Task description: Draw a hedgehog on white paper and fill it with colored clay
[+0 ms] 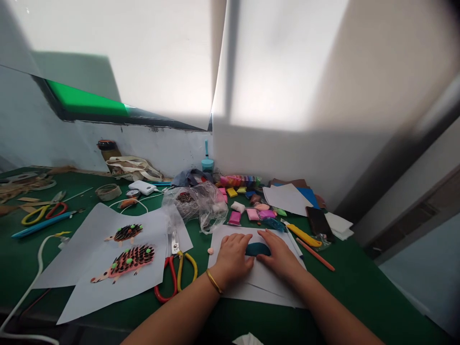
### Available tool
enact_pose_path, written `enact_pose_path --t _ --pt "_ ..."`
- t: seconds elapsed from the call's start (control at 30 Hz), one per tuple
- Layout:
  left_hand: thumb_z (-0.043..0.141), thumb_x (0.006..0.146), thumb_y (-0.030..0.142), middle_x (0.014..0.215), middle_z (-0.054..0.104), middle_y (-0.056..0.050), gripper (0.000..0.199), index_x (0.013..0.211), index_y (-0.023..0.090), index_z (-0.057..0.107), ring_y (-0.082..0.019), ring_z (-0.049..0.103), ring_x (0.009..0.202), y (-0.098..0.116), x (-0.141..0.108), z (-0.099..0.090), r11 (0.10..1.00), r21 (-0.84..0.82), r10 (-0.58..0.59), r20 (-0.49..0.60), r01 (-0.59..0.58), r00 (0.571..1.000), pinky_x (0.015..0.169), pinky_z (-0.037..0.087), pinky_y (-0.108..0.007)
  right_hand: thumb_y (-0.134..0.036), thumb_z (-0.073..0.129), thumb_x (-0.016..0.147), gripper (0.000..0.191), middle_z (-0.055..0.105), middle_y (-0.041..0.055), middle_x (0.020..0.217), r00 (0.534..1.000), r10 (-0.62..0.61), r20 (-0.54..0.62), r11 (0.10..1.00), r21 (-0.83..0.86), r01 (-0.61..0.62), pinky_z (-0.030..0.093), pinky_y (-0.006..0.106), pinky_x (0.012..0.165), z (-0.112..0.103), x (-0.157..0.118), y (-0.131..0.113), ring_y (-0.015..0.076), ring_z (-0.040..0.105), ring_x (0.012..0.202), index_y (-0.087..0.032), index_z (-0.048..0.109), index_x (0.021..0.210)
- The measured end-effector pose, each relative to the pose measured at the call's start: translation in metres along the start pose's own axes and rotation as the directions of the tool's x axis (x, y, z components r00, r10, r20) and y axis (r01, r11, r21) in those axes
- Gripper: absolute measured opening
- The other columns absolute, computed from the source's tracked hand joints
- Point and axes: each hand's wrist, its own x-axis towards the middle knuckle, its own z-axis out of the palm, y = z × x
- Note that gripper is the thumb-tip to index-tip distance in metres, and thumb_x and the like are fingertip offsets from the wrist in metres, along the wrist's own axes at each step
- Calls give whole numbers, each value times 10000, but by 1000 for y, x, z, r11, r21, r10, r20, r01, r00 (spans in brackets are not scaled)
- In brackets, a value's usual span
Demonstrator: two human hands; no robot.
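A flat, dark teal piece of modelling clay with a curved upper edge lies on white paper. My left hand, with a yellow bangle at its wrist, is at the clay's left end, thumb and fingers curled about it. From the other side, my right hand has its index finger above the clay and its thumb below. The clay's two ends are partly hidden by my fingers. A small pale pink clay ball sits left of the paper.
Red-and-yellow-handled scissors lie left of my arm, beside paper with two clay hedgehogs. Coloured clay packets and a crumpled plastic bag are behind. On the right are a yellow cutter, an orange stick and a dark phone.
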Motion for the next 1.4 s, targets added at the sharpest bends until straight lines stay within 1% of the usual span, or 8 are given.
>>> enact_pose_path --t 0.1,0.2,0.43,0.8,1.03,1.13,1.27,1.4 --pt "739 675 450 1381 490 -121 871 1436 259 363 -349 400 1275 2 -8 1 999 34 -15 64 13 998 1075 235 -525 -342 669 761 691 457 80 1462 1000 2 -6 1000 -16 -2 276 471 1145 1 1 -1 267 335 1397 -234 439 1403" --pt "755 642 517 1409 462 -133 964 1460 255 318 -360 393 1281 0 -10 3 999 33 -39 95 36 995 1069 233 -537 -338 653 777 674 454 79 1465 1000 1 -2 1000 -24 -1 276 479 1143 1 0 -4 269 332 1399 -238 435 1407" --pt "749 643 529 1395 472 -139 989 1471 246 289 -358 403 1274 -3 -9 5 998 27 -62 107 59 992 1072 232 -530 -342 656 776 671 440 70 1477 1000 -21 3 996 -83 21 213 558 1142 3 4 -8 294 292 1416 -269 431 1405" --pt "756 630 532 1334 520 -131 988 1461 237 309 -353 449 1222 -3 -9 5 999 32 -41 84 38 996 1047 274 -524 -324 636 775 651 402 63 1504 999 32 9 994 -109 -31 143 584 1139 9 12 -27 282 251 1433 -277 437 1393" --pt "759 637 527 1356 513 -140 983 1457 223 310 -355 444 1240 -3 -10 6 999 46 -31 76 28 997 1056 262 -528 -348 632 782 634 377 63 1517 999 39 -17 991 -125 -41 119 602 1133 12 14 -25 283 206 1448 -278 443 1384" --pt "755 650 545 1350 525 -140 938 1428 204 355 -340 457 1238 -4 -11 6 997 74 -7 57 3 998 1076 236 -533 -378 569 838 558 394 64 1507 997 31 -68 994 -99 -38 146 597 1133 10 13 -14 288 220 1444 -271 461 1375" --pt "754 662 573 1295 575 -111 728 1252 208 535 -308 473 1228 -2 -13 6 988 143 67 -5 -65 998 1115 191 -511 -413 379 941 470 443 86 1472 985 99 -144 993 -50 -108 235 530 1135 2 8 8 272 248 1436 -215 502 1349" --pt "724 747 492 1279 598 -95 517 1156 203 598 -275 486 1226 -1 -16 8 962 195 194 8 -192 981 1136 167 -480 -479 455 904 518 448 84 1469 990 88 -111 990 -96 -99 219 526 1147 0 2 15 284 255 1431 -207 511 1342"
